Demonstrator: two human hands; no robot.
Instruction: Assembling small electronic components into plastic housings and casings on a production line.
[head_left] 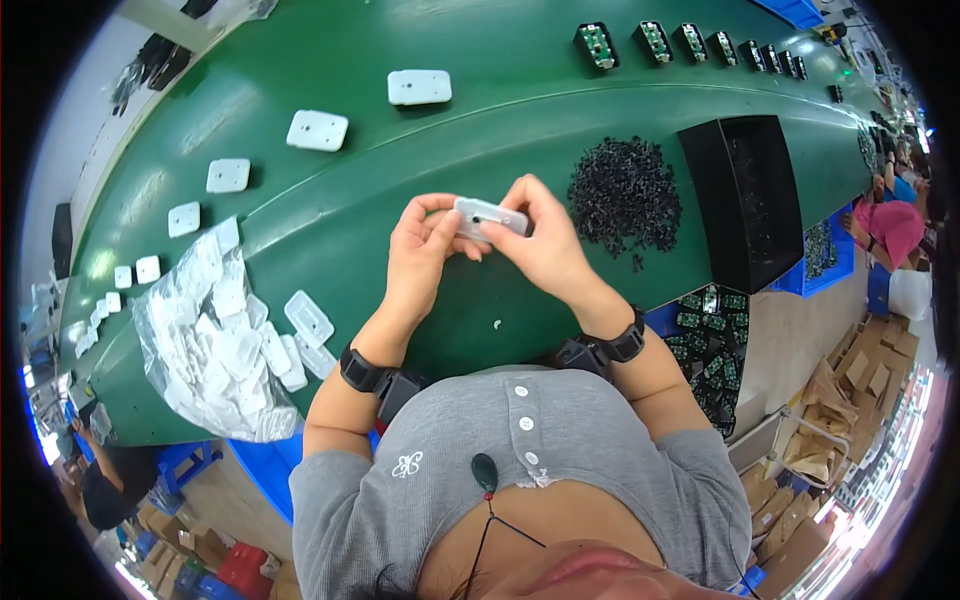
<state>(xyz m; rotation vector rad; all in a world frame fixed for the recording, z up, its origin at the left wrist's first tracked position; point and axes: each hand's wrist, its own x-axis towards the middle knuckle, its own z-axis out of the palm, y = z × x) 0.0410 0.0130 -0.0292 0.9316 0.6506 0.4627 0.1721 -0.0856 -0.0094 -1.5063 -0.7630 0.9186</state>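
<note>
A grey short-sleeved shirt (560, 450) with white buttons and a small white emblem; black bands with boxy black units on both wrists; a dark oval pendant (485, 472) on a thin cord.

Landmark = pile of small parts (625, 195) on conveyor belt (480, 300). Bin (745, 200) just right of it. Held casing (490, 216) just left, btwn both hands. Bag of casings (215, 350) far left. Row of circuit units (690, 42) behind.
</note>
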